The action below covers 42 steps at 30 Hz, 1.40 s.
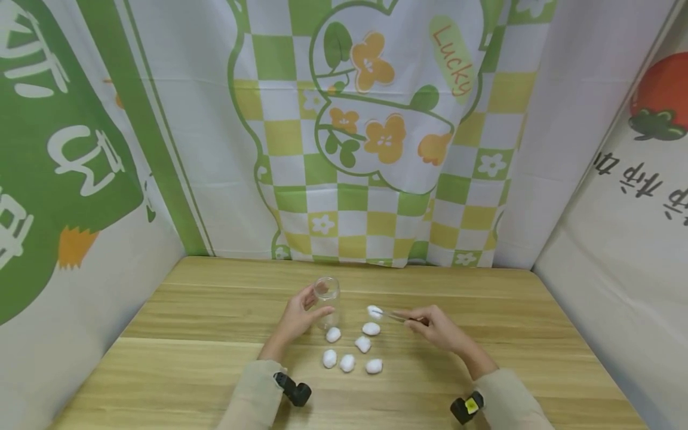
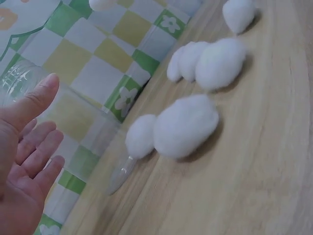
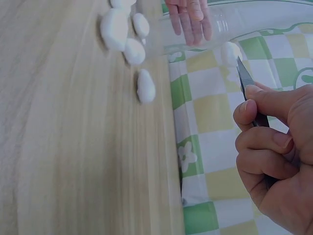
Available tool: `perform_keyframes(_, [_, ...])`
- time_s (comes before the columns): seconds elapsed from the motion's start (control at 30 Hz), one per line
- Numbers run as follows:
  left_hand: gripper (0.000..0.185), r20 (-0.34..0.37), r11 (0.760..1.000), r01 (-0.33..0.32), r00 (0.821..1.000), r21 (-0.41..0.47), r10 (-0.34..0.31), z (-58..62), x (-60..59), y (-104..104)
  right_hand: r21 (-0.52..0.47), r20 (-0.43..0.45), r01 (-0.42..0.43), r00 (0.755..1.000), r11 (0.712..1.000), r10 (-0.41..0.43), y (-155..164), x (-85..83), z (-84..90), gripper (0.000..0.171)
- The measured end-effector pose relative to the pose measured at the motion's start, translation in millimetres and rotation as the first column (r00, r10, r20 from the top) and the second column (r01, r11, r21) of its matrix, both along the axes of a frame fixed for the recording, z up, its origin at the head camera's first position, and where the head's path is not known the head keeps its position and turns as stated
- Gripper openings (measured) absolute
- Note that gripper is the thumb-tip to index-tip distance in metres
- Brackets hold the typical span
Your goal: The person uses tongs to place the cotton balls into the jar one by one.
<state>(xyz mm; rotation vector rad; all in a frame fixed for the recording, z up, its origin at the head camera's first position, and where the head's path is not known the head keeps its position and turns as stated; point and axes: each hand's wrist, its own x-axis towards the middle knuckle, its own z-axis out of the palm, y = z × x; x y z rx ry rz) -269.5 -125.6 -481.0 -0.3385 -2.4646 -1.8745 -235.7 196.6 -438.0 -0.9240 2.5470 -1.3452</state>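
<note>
My left hand (image 1: 306,306) grips a clear jar (image 1: 326,297) that stands upright on the wooden table (image 1: 188,364). In the left wrist view the thumb of that hand (image 2: 29,147) lies along the jar (image 2: 14,81). My right hand (image 1: 430,325) pinches thin metal tweezers (image 1: 395,316), whose tips hold a white cotton ball (image 1: 374,311) just right of the jar. The right wrist view shows the right hand (image 3: 274,142), the tweezers (image 3: 246,78) and that cotton ball (image 3: 230,53). Several more cotton balls (image 1: 363,343) lie loose on the table in front of the jar.
Printed green, yellow and white cloth (image 1: 376,149) hangs as a wall behind the table and along both sides. A black wrist camera sits on each sleeve (image 1: 294,391). Bare wood stretches to the left and right of the hands.
</note>
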Motion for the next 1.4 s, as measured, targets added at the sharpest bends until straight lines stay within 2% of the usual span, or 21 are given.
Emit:
perform_keyframes(0.27, [0.071,-0.009,0.999,-0.006,1.000,0.048,0.006,-2.3,-0.1,3.0,0.017,-0.015,0.025,1.000,1.000,-0.024,-8.9,-1.8,8.8,0.031])
perform_keyframes(0.57, [0.082,-0.007,0.996,-0.066,0.998,0.063,0.066,0.5,5.2,6.1,0.003,-0.012,0.018,1.000,1.000,-0.018,-22.8,-6.1,16.0,0.030])
perform_keyframes(0.8, [0.085,-0.002,0.995,-0.074,0.997,0.065,0.074,2.2,7.3,8.4,-0.004,-0.020,0.004,1.000,1.000,-0.004,-29.1,-8.0,20.0,0.030])
perform_keyframes(1.03, [0.079,-0.017,0.992,-0.101,0.995,0.082,0.102,0.8,10.4,11.4,-0.007,-0.023,-0.008,1.000,1.000,0.007,-33.7,-11.1,22.7,0.032])
perform_keyframes(1.4, [0.076,-0.014,0.993,-0.095,0.995,0.067,0.097,-4.1,10.7,12.6,-0.043,-0.022,0.012,1.000,0.999,-0.013,-46.0,-14.7,22.0,0.030])
